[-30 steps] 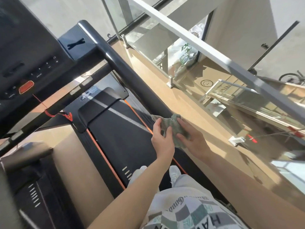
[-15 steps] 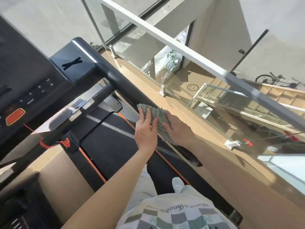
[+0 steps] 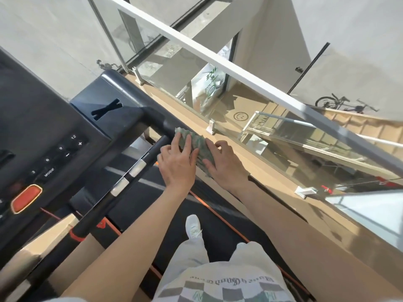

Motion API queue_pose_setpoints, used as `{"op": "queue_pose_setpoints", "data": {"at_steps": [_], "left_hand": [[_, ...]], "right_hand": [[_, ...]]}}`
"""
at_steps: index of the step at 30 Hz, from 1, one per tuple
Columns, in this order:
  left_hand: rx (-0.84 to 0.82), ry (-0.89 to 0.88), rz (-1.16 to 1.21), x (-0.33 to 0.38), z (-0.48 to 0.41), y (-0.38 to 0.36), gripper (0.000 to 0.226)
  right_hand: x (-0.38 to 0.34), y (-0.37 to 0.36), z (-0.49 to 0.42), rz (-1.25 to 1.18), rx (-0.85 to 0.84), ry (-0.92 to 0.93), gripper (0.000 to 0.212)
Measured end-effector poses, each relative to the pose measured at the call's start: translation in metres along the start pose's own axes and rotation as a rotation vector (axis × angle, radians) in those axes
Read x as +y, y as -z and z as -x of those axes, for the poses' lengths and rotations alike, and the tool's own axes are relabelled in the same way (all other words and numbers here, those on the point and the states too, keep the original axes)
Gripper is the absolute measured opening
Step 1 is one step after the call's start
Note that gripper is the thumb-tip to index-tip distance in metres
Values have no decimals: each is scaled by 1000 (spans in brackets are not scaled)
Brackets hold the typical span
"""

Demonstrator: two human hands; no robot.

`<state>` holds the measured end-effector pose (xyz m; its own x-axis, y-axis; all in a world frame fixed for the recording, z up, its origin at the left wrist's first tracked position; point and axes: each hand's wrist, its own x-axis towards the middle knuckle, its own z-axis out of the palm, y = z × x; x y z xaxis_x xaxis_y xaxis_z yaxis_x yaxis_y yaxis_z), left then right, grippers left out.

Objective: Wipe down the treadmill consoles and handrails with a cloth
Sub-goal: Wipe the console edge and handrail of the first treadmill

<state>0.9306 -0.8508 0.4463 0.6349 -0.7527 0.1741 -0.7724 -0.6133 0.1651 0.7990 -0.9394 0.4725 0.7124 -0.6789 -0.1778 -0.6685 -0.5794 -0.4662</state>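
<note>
A green ribbed cloth (image 3: 197,144) lies draped over the treadmill's black right handrail (image 3: 139,99), just below where the rail meets the console (image 3: 43,136). My left hand (image 3: 177,165) presses on the cloth's near side with its fingers straight. Over the far side, my right hand (image 3: 225,170) curls its fingers and holds the cloth against the rail. Both hands and the cloth hide the stretch of rail beneath them.
A front crossbar with silver grip plates (image 3: 130,173) runs below the console, which has a red stop button (image 3: 26,198). The belt (image 3: 152,205) lies under my feet. A glass balustrade with a white top rail (image 3: 239,70) stands close on the right.
Both hands have slid the cloth up the right handrail, from near its lower end to just below the console.
</note>
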Motion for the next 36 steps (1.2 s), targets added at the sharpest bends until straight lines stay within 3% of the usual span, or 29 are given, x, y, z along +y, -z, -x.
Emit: {"op": "queue_pose_setpoints", "data": {"at_steps": [4,8,11,14,21,27,36], "left_hand": [[-1,18,-5,-25,-18,1,49],[93,5,149,-35,-18,1,39],[111,-288,272,-32,-14,-2,34],[-38,-492,336,-21,-11,-4,40],[-153,-367,287,-22,-26,2,49],[-268,-228,192,-43,-57,9,57],[-314,-192,29,-95,-135,22,61]], "right_hand": [[-10,2,-7,-101,-6,99,67],[-1,-2,1,-22,-1,71,56],[4,-1,4,1,-41,40,62],[11,5,1,-78,-60,37,68],[18,4,-19,-222,-103,69,68],[-12,-14,-39,-47,7,47,60],[-78,-21,-129,52,-108,9,59]]}}
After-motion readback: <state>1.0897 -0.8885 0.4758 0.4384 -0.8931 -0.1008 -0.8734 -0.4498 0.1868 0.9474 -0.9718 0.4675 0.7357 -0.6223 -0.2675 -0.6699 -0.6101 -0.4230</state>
